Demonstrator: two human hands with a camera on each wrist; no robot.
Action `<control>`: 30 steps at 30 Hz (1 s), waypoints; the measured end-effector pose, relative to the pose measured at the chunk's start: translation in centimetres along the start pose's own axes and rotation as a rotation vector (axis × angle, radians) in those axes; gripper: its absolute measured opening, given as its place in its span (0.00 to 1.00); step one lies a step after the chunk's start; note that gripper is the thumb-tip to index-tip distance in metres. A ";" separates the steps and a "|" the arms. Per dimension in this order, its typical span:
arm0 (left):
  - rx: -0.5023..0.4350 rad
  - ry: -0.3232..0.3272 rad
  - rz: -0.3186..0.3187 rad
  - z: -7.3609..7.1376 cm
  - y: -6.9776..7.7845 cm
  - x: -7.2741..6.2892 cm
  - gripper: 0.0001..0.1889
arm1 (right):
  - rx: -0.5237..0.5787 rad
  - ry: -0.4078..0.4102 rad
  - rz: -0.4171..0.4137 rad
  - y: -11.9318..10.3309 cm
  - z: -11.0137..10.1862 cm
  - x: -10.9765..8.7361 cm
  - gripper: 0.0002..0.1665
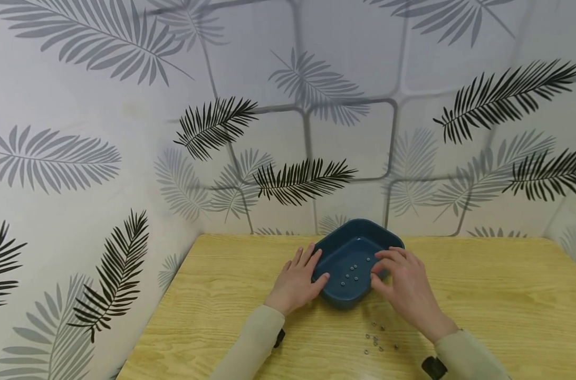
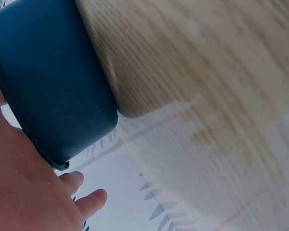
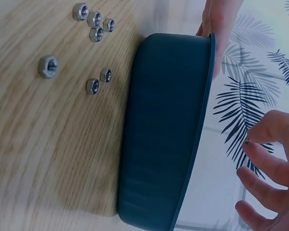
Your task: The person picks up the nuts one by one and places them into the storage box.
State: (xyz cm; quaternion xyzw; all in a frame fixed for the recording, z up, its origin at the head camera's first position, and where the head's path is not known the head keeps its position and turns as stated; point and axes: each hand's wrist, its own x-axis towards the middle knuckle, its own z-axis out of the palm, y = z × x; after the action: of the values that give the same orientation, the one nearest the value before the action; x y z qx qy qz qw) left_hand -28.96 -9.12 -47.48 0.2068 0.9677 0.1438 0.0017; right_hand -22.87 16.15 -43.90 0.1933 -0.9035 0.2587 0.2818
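Observation:
A deep blue plastic bin (image 1: 343, 302) with rounded corners stands on the wooden table, with several small metal nuts (image 1: 356, 278) on its floor. My left hand (image 1: 295, 285) rests along the bin's left rim, fingers extended and spread. Above the right side of the bin is my right hand (image 1: 404, 287), thumb and index finger pinching a tiny nut (image 3: 246, 141); the other fingers are bent loosely. More hex nuts (image 3: 48, 67) lie loose on the table in front of the bin, between my forearms.
The light wood-grain table (image 1: 212, 295) ends against a pale wall (image 1: 278, 142) printed with feather-like leaves. Each wrist carries a dark strap device, such as the one on the right (image 1: 433, 367).

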 end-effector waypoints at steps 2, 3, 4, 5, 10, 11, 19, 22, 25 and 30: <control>0.002 -0.001 0.000 0.1 -0.1 0.1 0.36 | 0.000 0.000 0.014 0.0 0.1 0.2 0.05; 0.005 0.002 0.002 0.1 -0.1 0.1 0.36 | 0.004 0.000 0.019 0.0 0.1 0.3 0.05; 0.010 0.002 0.002 0.2 -0.2 0.1 0.36 | 0.007 0.000 0.022 0.0 0.2 0.4 0.05; 0.010 0.001 0.002 0.2 -0.2 0.1 0.36 | 0.012 0.002 0.025 0.0 0.2 0.4 0.05; 0.021 0.005 0.003 0.1 -0.1 0.0 0.36 | 0.046 0.017 0.020 0.0 0.5 0.7 0.05; 0.021 0.003 0.002 0.1 -0.1 -0.1 0.36 | 0.053 0.017 0.021 0.0 0.5 0.8 0.05; 0.014 0.001 0.001 0.0 0.0 -0.1 0.36 | 0.067 0.011 0.056 0.3 1.1 1.6 0.03; 0.014 0.001 0.003 0.0 0.0 -0.1 0.37 | 0.058 0.004 0.078 0.5 1.3 2.0 0.02; 0.010 0.002 0.004 0.0 -0.1 -0.1 0.37 | 0.045 0.005 0.090 0.6 1.7 2.3 0.02; 0.005 0.002 0.004 0.1 -0.1 -0.1 0.37 | 0.036 0.000 0.098 0.8 2.2 2.7 0.03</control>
State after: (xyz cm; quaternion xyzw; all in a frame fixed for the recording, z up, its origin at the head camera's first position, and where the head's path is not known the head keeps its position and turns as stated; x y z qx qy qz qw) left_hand -28.93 -9.23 -47.62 0.2089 0.9677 0.1414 0.0000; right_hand -26.30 14.96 -44.10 0.1537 -0.9070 0.2886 0.2653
